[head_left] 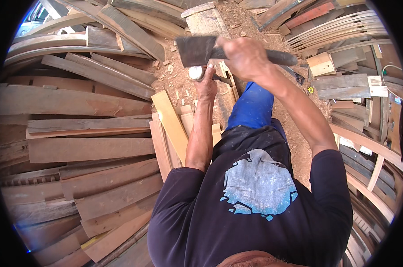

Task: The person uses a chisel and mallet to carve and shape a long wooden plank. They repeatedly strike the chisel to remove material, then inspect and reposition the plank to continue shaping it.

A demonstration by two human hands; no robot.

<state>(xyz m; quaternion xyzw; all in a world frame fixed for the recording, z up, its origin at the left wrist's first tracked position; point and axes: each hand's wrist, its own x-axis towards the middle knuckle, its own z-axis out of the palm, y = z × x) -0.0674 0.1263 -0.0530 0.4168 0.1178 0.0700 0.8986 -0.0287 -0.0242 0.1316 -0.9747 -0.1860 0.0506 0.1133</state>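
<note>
My right hand (247, 55) is closed around the dark handle of a mallet (194, 51), slightly blurred. The mallet's broad, dark, blocky head is to the left of the hand, and the handle's end sticks out to the right. Just below the head, my left hand (206, 85) grips what looks like a chisel (196, 73), its round whitish butt end facing up. Part of a dark shaft shows to the right of the left hand. Pale narrow wood pieces (230, 93) lie beneath, beside my blue-clad leg; where the tool's tip sits is hidden.
Stacked brown boards (99, 149) fill the left side. Light planks (172, 122) lean by my left forearm. Wood shavings cover the floor (299, 120). A worn block (206, 22) stands ahead. Slatted curved pieces (339, 29) and more timber line the right, near a yellow tape measure (310, 90).
</note>
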